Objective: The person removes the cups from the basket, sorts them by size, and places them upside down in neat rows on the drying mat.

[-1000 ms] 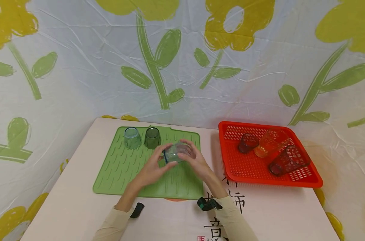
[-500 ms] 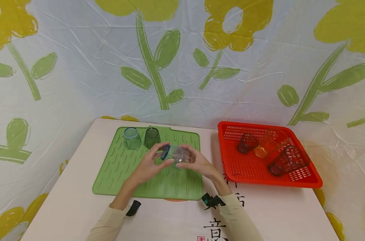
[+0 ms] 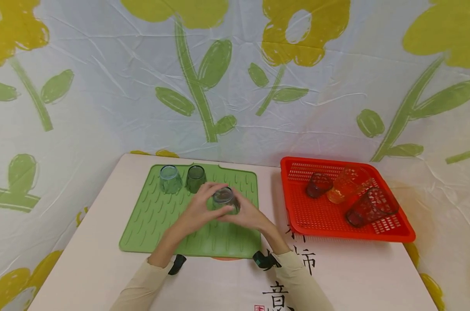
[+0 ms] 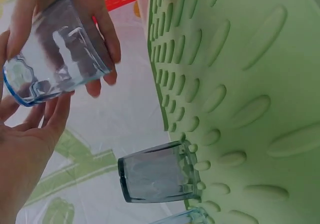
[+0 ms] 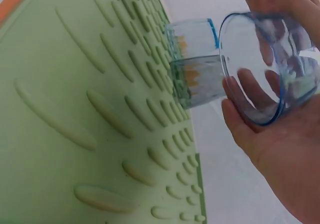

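Note:
In the head view, my left hand (image 3: 199, 211) and right hand (image 3: 250, 214) hold a clear bluish drinking glass (image 3: 224, 198) between them, above the green drying mat (image 3: 157, 229). Fingers and thumbs of both hands curve round its sides. Its wide mouth faces the mat, as the right wrist view shows with the glass's rim (image 5: 252, 69); the blue-edged base (image 4: 15, 91) points away from the mat in the left wrist view. Farther back on the mat, a light blue glass (image 3: 170, 180) and a grey glass (image 3: 196, 180) stand upside down side by side.
A red plastic basket (image 3: 291, 216) sits at the right of the table. Inside lie a small dark glass (image 3: 319, 185), a tall clear glass (image 3: 345, 183) and a large dark patterned glass (image 3: 370, 207). A flowered cloth (image 3: 141, 86) hangs behind the table.
The glass lay sideways between my hands and has been turned so its base points up and its mouth down. My right hand has shifted slightly left and round its side.

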Tool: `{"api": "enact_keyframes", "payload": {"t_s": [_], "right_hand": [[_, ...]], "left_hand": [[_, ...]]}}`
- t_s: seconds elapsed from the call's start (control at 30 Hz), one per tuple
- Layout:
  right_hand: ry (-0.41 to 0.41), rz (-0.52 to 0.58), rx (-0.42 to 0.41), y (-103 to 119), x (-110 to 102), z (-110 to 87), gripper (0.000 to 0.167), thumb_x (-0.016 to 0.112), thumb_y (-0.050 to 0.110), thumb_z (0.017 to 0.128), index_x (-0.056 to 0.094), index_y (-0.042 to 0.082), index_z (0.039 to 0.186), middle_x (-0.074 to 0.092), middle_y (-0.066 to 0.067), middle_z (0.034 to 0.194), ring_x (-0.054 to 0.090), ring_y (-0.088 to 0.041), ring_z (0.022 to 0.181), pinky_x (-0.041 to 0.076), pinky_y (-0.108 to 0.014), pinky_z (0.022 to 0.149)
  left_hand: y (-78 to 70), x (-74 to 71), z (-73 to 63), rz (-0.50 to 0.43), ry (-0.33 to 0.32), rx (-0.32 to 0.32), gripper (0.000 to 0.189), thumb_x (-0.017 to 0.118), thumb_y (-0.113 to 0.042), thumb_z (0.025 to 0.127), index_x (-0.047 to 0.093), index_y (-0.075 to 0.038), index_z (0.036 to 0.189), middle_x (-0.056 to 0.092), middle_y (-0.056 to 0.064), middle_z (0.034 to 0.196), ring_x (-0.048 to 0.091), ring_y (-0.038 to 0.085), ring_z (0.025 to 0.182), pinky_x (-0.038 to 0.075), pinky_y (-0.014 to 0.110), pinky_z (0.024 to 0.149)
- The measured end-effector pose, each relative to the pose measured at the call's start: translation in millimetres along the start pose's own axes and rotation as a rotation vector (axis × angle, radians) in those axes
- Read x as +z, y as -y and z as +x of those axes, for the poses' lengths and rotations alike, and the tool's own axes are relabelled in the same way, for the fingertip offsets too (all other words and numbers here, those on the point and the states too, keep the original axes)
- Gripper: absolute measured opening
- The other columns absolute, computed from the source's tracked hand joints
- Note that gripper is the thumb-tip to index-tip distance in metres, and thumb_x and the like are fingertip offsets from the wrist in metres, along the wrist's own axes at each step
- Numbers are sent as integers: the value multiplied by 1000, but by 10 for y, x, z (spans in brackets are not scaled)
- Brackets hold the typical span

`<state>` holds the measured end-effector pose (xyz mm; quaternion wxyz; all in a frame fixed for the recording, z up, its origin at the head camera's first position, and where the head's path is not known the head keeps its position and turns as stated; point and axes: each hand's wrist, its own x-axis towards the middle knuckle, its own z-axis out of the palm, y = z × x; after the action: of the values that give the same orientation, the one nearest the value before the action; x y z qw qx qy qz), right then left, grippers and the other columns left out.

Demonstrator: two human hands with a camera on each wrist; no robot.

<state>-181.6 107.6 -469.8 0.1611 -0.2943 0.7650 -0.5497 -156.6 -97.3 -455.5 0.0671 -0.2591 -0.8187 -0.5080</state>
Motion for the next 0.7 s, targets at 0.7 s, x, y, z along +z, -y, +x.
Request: {"api": "enact_keyframes", "payload": {"t_s": [0.7], "right_hand": [[-227, -35, 33, -159, -13, 193, 71, 86, 27, 86, 46, 18, 143, 61, -1, 126, 59, -18, 115, 50, -47, 96]], "left_hand": [[185, -277, -51, 101, -44, 45, 44, 74, -9, 96, 60, -1, 137, 58, 11, 125, 58, 25, 112, 52, 50, 94]]}}
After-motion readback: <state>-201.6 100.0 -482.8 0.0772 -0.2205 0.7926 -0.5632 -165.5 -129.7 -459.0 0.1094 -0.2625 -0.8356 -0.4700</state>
